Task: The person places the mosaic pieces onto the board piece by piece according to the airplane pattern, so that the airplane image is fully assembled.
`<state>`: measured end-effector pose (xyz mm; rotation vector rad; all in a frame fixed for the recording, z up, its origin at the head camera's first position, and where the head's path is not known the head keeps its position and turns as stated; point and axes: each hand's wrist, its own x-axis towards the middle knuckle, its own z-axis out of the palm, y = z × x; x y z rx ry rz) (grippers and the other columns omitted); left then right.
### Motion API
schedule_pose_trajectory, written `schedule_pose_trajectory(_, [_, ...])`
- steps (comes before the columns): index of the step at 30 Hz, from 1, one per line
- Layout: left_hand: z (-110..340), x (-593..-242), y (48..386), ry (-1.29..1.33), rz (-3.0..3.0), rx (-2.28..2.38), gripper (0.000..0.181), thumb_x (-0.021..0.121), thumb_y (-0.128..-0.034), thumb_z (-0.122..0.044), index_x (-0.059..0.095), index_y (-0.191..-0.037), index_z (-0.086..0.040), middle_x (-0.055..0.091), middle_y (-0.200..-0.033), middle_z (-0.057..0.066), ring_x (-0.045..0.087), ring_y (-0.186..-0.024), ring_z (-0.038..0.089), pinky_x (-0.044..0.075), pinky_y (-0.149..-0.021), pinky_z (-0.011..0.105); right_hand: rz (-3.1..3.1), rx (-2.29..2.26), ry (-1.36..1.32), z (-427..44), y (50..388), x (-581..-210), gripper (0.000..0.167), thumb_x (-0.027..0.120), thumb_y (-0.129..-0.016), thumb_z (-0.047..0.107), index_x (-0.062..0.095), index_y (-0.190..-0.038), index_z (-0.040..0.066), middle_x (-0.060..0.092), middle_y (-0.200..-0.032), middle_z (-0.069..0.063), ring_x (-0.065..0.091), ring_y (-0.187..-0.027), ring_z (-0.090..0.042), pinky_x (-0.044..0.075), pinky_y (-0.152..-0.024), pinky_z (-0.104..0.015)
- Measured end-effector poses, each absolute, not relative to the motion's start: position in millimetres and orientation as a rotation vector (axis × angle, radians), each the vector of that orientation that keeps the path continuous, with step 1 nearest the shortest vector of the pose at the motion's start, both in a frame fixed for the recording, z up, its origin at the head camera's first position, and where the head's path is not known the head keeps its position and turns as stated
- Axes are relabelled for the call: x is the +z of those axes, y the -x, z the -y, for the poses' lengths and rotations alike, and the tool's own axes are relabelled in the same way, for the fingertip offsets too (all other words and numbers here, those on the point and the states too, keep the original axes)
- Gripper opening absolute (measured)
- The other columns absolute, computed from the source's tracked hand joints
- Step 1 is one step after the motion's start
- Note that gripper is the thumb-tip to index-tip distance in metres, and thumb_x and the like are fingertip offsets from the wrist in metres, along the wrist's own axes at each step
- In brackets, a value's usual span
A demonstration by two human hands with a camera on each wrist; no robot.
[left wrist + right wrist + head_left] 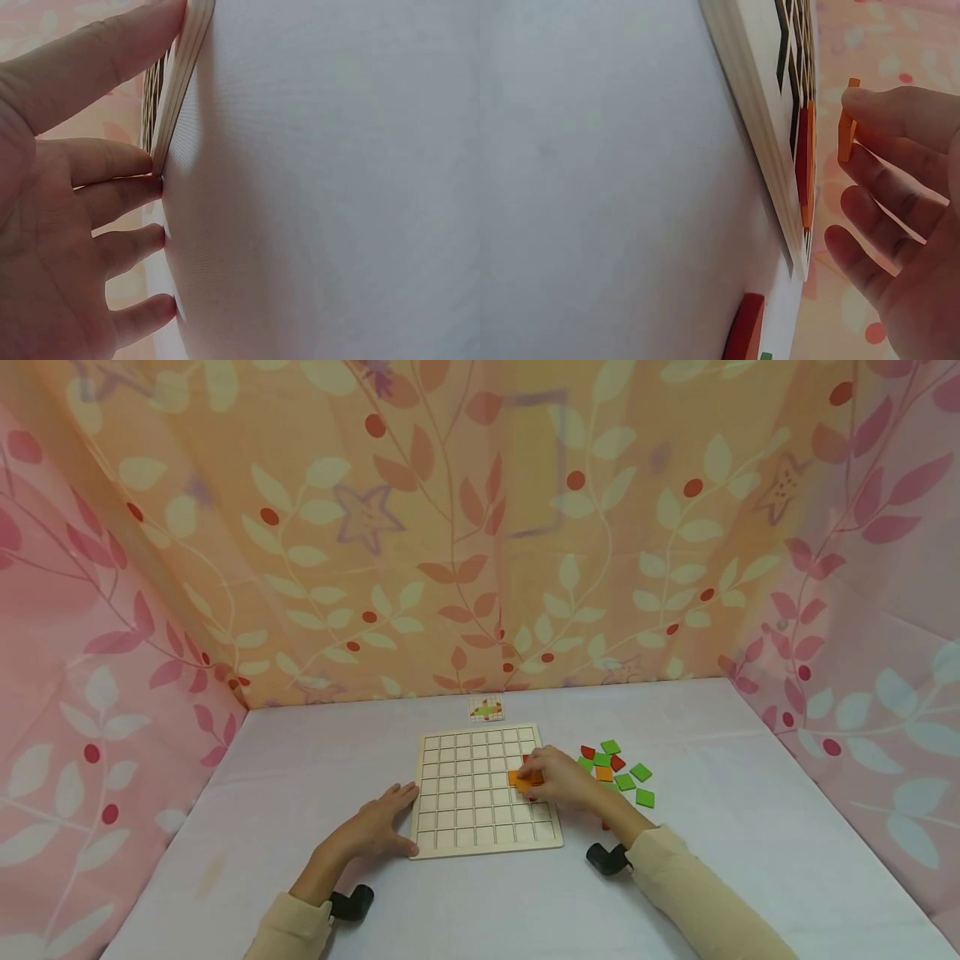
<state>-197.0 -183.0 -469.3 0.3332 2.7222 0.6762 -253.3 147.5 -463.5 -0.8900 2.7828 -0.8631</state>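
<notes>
A pale wooden grid board (465, 793) lies flat on the white tabletop. Its left edge is touched by my left hand (375, 827), with thumb and fingers spread; the left wrist view shows the fingertips against the board's side and the table. Over the board's right side, my right hand (561, 777) pinches an orange tile (847, 124) between thumb and fingers. In the right wrist view that tile is held just off the board. Beneath it, a red piece (802, 157) and orange pieces (811, 165) sit in the grid, partly hidden by the hand in the head view.
Loose green tiles (641, 772), red pieces (588, 752) and an orange tile (604, 773) lie scattered right of the board. A small picture card (486, 707) with a coloured pattern lies behind the board. Leaf-patterned curtains (465, 527) surround the table.
</notes>
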Motion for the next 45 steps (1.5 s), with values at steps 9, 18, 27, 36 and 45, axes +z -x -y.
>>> schedule_pose_trajectory(9, [182.5, -468.6, 195.3, -0.330, -2.722, 0.684, 0.097, 0.088, -0.0675, -0.023, 0.038, -0.149, -0.005, 0.034, -0.158, 0.013, 0.022, -0.149, 0.039, 0.021, -0.115, 0.065, -2.776, -0.793, 0.892, -138.8, 248.7, -462.1, 0.023, 0.078, -0.082, 0.019, 0.076, -0.102, 0.009, 0.066, -0.104, -0.004, 0.053, -0.104, -0.022, 0.049, -0.092, -0.040])
schedule_pose_trajectory(18, [182.3, -466.7, 194.0, -0.325, -2.717, 0.699, 0.097, 0.088, -0.0676, -0.024, 0.038, -0.149, -0.006, 0.033, -0.158, 0.013, 0.022, -0.148, 0.039, 0.022, -0.113, 0.066, -2.808, -0.717, 0.921, -134.3, 248.0, -465.0, 0.020, 0.079, -0.081, 0.016, 0.076, -0.099, 0.010, 0.062, -0.094, 0.002, 0.045, -0.087, -0.012, 0.043, -0.074, -0.025])
schedule_pose_trajectory(27, [182.3, -465.5, 193.5, -0.313, -2.718, 0.685, 0.097, 0.087, -0.0679, -0.024, 0.038, -0.150, -0.007, 0.033, -0.158, 0.014, 0.023, -0.148, 0.041, 0.024, -0.111, 0.068, -2.805, -0.678, 0.928, -132.6, 248.4, -464.5, 0.019, 0.077, -0.081, 0.015, 0.076, -0.100, 0.010, 0.060, -0.091, 0.003, 0.044, -0.087, -0.013, 0.041, -0.072, -0.025])
schedule_pose_trajectory(36, [184.5, -469.8, 194.2, -0.321, -2.724, 0.686, 0.098, 0.088, -0.0673, -0.025, 0.038, -0.150, -0.008, 0.034, -0.158, 0.013, 0.024, -0.148, 0.041, 0.026, -0.110, 0.068, -2.807, -0.692, 0.890, -133.2, 247.9, -462.7, 0.019, 0.077, -0.082, 0.015, 0.077, -0.100, 0.011, 0.061, -0.094, 0.002, 0.046, -0.089, -0.014, 0.044, -0.076, -0.029])
schedule_pose_trajectory(45, [185.1, -469.0, 195.4, -0.361, -2.711, 0.712, 0.097, 0.087, -0.0686, -0.023, 0.037, -0.150, -0.005, 0.033, -0.158, 0.013, 0.021, -0.149, 0.039, 0.022, -0.114, 0.065, -2.837, -0.732, 0.825, -147.1, 254.2, -457.6, 0.025, 0.077, -0.083, 0.021, 0.076, -0.106, 0.012, 0.065, -0.101, 0.001, 0.052, -0.095, -0.015, 0.048, -0.085, -0.033])
